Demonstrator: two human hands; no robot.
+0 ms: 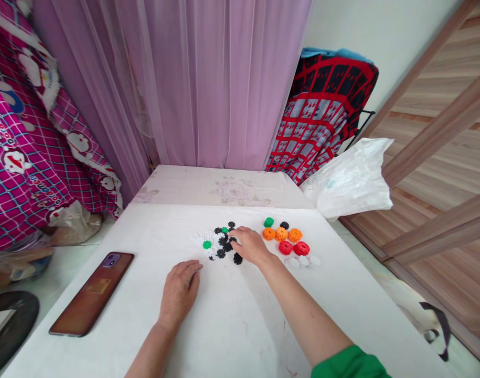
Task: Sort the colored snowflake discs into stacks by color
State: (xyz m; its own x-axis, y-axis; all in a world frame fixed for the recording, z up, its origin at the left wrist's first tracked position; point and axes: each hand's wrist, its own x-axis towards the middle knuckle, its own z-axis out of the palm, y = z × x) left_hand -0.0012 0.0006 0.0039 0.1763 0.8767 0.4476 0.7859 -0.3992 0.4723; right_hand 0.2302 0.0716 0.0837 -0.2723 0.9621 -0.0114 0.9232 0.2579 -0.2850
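Note:
Small toothed plastic discs lie in a loose pile on the white tabletop. Black discs (221, 253) spread across its right side, white discs (202, 237) across its left, with a green disc (207, 244) among them. My right hand (249, 244) is over the pile's right edge, thumb and fingers apart at the black discs; whether the fingertips touch one is unclear. My left hand (180, 286) rests on the table nearer to me, fingers loosely bent and the thumb apart, with nothing visible in it. To the right sit grouped orange discs (281, 234), red discs (301, 248) and white discs (302, 261).
A brown phone (94, 294) lies on the table's left side. Green pieces (268, 222) and a black piece (284, 225) are behind the orange group. A white plastic bag (350, 178) hangs over the far right edge. A purple curtain (224, 84) stands behind the table.

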